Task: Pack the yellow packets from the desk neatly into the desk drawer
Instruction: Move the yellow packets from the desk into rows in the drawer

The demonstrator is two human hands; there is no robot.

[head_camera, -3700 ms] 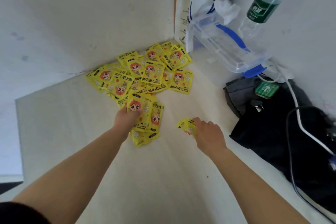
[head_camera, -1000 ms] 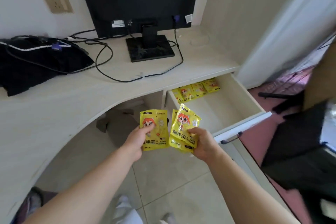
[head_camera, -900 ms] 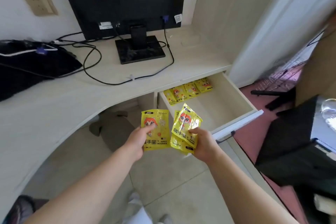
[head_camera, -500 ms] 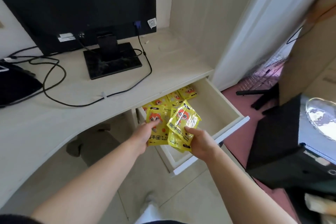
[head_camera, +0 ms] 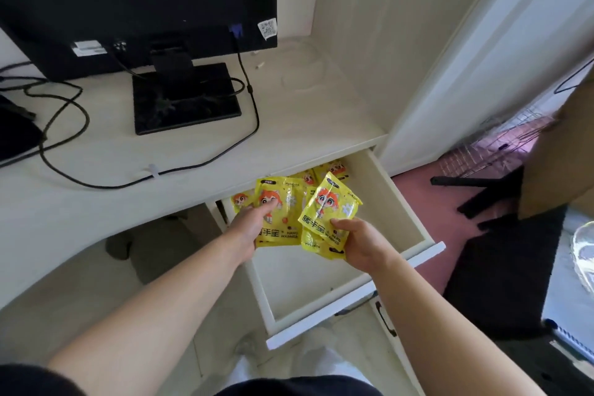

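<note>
– Both hands have come further in over the open drawer [head_camera: 414, 225] since half a second ago, when they hung near its front left corner.
– What does each one hold?
– They differ: the left hand [head_camera: 249, 228] pinches a single yellow packet [head_camera: 283, 212], thumb on the printed face and fingers behind it. The right hand [head_camera: 356, 243] grips a bunch of yellow packets [head_camera: 328, 212], thumb across the front one, the bunch fanned and tilted to the right.
– Do the two lots touch?
– Their edges overlap from the head view, but I cannot tell whether they touch.
– Is anything lying in the drawer?
– Yes, a row of yellow packets [head_camera: 334, 169] lies along the back, tucked partly under the desk [head_camera: 289, 138] edge and partly hidden behind the held ones.
– And on the desk itself?
– On it a black monitor [head_camera: 138, 0] sits on its square stand [head_camera: 186, 100], and a black cable [head_camera: 199, 167] loops across the top toward the left.
</note>
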